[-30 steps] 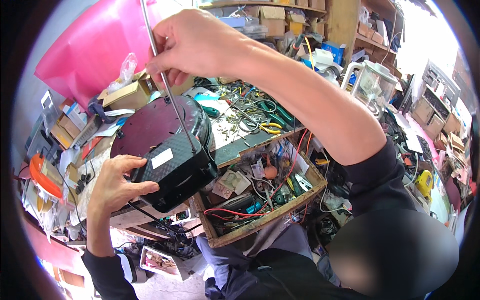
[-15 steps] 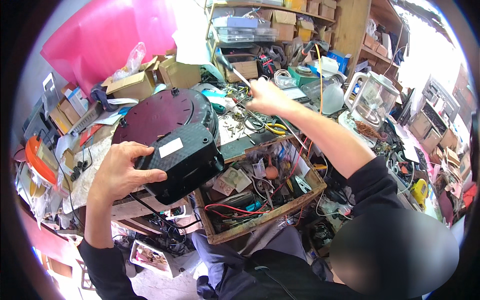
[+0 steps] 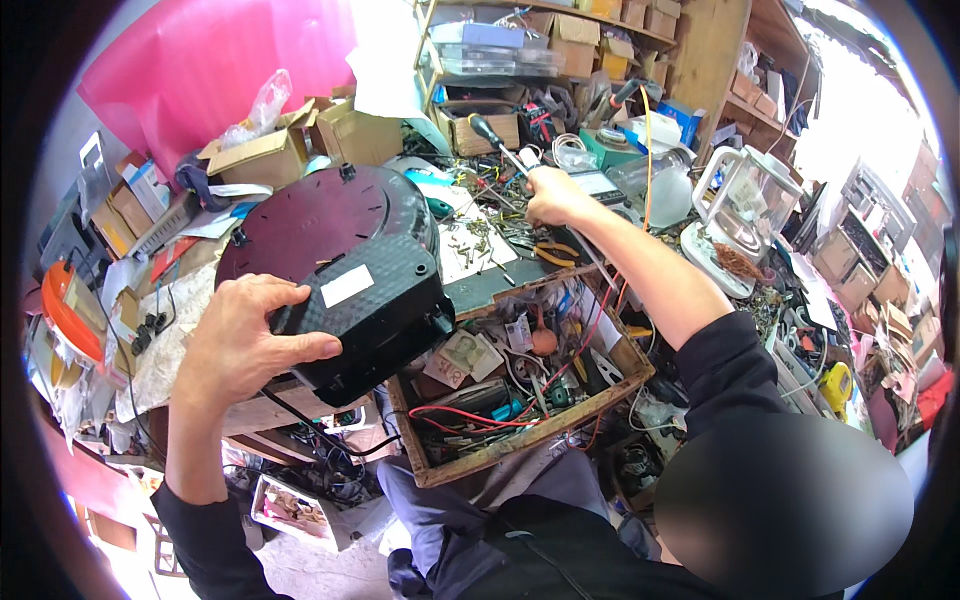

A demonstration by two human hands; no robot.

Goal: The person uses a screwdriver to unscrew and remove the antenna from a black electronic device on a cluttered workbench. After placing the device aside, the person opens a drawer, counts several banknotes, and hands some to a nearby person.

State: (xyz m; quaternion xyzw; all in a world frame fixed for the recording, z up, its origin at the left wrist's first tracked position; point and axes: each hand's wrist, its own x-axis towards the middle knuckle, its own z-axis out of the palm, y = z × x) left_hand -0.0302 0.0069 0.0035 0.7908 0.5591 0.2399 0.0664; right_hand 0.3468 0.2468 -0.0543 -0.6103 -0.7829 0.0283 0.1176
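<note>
My left hand (image 3: 235,345) grips the near left corner of a round black appliance (image 3: 400,270), thumb and fingers spread over its edge. The appliance lies with a dark reddish disc upward and a boxy part bearing a white label toward me. A black cord (image 3: 325,437) hangs below it. Over the bench my right hand (image 3: 556,196) is closed around the shaft of a long screwdriver (image 3: 484,130), its dark handle pointing away to the left. Small screws (image 3: 470,243) and orange-handled pliers (image 3: 556,254) lie near that hand.
An open wooden drawer (image 3: 530,450) of tools, wires and banknotes juts out before my lap. To the right stands a clear jug (image 3: 750,205). Cardboard boxes (image 3: 258,160) sit at the back left, and an orange cable (image 3: 649,170) hangs beyond my right hand.
My right hand has moved a little to the right, carrying the screwdriver with it. My left hand keeps its place on the appliance.
</note>
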